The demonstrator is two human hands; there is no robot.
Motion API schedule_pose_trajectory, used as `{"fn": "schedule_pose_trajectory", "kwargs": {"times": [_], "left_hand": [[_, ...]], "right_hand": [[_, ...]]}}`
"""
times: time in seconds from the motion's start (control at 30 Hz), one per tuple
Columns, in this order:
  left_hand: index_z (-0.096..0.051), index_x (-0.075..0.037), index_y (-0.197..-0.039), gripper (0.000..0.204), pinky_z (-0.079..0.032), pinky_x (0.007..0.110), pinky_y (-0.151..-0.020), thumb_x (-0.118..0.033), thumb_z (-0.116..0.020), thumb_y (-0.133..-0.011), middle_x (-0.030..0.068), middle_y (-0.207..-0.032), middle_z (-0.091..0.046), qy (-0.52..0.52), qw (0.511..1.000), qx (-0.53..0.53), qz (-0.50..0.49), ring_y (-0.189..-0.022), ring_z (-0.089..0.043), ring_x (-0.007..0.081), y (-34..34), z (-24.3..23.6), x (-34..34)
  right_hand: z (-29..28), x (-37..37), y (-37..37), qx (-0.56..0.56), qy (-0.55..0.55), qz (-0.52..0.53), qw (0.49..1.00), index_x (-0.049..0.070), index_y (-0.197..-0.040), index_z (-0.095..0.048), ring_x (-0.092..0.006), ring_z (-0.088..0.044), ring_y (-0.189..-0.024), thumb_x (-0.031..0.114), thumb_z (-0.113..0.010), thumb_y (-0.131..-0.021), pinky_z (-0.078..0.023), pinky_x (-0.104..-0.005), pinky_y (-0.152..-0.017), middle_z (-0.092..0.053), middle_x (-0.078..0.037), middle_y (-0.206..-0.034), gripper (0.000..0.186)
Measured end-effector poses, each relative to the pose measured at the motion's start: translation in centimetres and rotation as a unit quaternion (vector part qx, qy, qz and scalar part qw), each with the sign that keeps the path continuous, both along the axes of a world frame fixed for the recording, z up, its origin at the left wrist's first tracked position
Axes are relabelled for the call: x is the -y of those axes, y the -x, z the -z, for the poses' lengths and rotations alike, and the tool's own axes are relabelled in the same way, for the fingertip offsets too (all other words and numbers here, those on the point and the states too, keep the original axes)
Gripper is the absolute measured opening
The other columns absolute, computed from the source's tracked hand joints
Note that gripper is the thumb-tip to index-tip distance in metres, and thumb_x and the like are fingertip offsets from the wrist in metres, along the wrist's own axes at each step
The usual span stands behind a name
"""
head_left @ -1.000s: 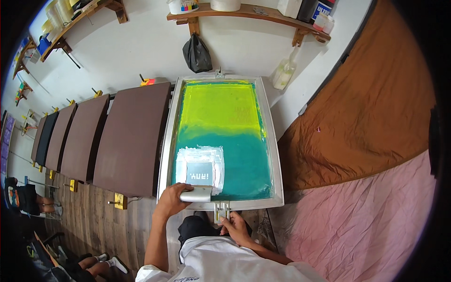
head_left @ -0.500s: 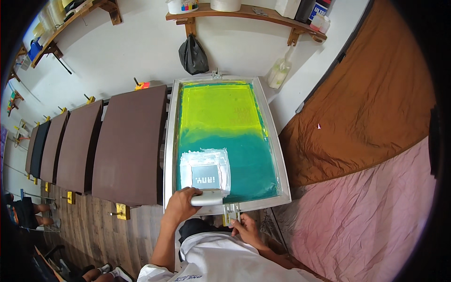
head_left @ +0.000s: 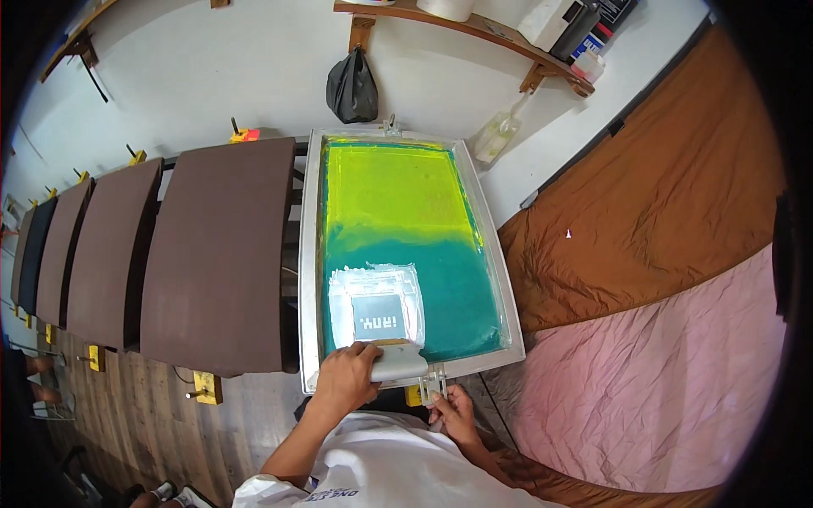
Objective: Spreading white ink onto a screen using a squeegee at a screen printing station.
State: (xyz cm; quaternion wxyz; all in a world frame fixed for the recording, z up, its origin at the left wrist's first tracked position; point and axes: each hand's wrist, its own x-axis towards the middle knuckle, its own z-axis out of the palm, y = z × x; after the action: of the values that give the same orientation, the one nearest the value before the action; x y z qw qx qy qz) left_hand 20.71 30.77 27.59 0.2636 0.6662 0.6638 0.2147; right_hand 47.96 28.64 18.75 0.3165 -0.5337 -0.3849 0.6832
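Observation:
A screen printing frame (head_left: 511, 322) lies lengthways before me, its mesh coated yellow-green at the far end and teal at the near end. A white-bordered patch (head_left: 340, 307) with a small pale design is at the near left. My left hand (head_left: 345, 380) is closed on a silver metal bar (head_left: 398, 364), like a squeegee or coater, lying across the frame's near edge. My right hand (head_left: 452, 416) grips a metal clamp (head_left: 432, 381) at the front middle of that edge, above a yellow bracket (head_left: 414, 395). Another clamp (head_left: 391, 125) is at the far end.
A row of brown and dark printing boards (head_left: 212, 254) on yellow brackets runs left. Above are a wooden shelf (head_left: 398, 10) with containers and a hanging black bag (head_left: 351, 89). Orange fabric (head_left: 660, 169) and pink fabric (head_left: 644, 381) hang right. Other people's feet (head_left: 163, 494) show lower left.
The view has shifted. The frame's near end has moved right and toward me with both hands, which keep their grips on the bar and clamp. The yellow bracket now shows beneath the clamp.

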Motion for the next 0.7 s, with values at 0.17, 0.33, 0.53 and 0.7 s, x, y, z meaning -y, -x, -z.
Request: {"fn": "schedule_pose_trajectory", "kwargs": {"times": [0.17,0.33,0.53,0.7], "left_hand": [[-0.066,-0.007,-0.105,0.042,-0.055,0.043,-0.079,-0.012,-0.078,-0.066,0.0140,-0.096,-0.068,-0.008,0.999,-0.020,0.028,-0.085,-0.068,0.0347,0.3,0.5,-0.4],[-0.068,-0.006,-0.103,0.040,-0.056,0.043,-0.075,-0.014,-0.079,-0.066,0.0151,-0.092,-0.068,-0.003,1.000,-0.011,0.028,-0.079,-0.068,0.0358,0.8,0.0,-1.1],[-0.069,-0.007,-0.101,0.036,-0.056,0.044,-0.074,-0.017,-0.079,-0.069,0.0144,-0.093,-0.069,0.026,0.999,-0.009,0.039,-0.079,-0.068,0.0362,1.1,-0.6,-2.2],[-0.068,-0.007,-0.103,0.036,-0.056,0.044,-0.075,-0.016,-0.078,-0.069,0.0136,-0.093,-0.069,0.028,0.999,-0.001,0.046,-0.079,-0.068,0.0356,1.3,-0.9,-2.2]], "right_hand": [[0.3,1.0,0.7,0.001,-0.018,0.050,0.999,0.004,-0.098,-0.051,-0.0105,-0.056,-0.054,0.017,-0.063,-0.096,-0.049,-0.0266,-0.051,-0.063,-0.007,-0.076,0.017],[-0.3,0.9,1.5,0.037,-0.026,0.063,0.997,0.005,-0.096,-0.051,-0.0089,-0.053,-0.054,0.017,-0.061,-0.097,-0.046,-0.0246,-0.051,-0.062,-0.006,-0.074,0.016],[0.0,1.6,2.2,0.038,-0.017,0.104,0.994,0.005,-0.095,-0.051,-0.0065,-0.047,-0.051,0.018,-0.061,-0.098,-0.042,-0.0245,-0.048,-0.059,-0.004,-0.071,0.017],[-0.1,1.6,2.7,0.058,-0.031,0.116,0.991,0.005,-0.094,-0.050,-0.0065,-0.047,-0.051,0.018,-0.061,-0.098,-0.042,-0.0247,-0.046,-0.057,-0.005,-0.070,0.018]]}}
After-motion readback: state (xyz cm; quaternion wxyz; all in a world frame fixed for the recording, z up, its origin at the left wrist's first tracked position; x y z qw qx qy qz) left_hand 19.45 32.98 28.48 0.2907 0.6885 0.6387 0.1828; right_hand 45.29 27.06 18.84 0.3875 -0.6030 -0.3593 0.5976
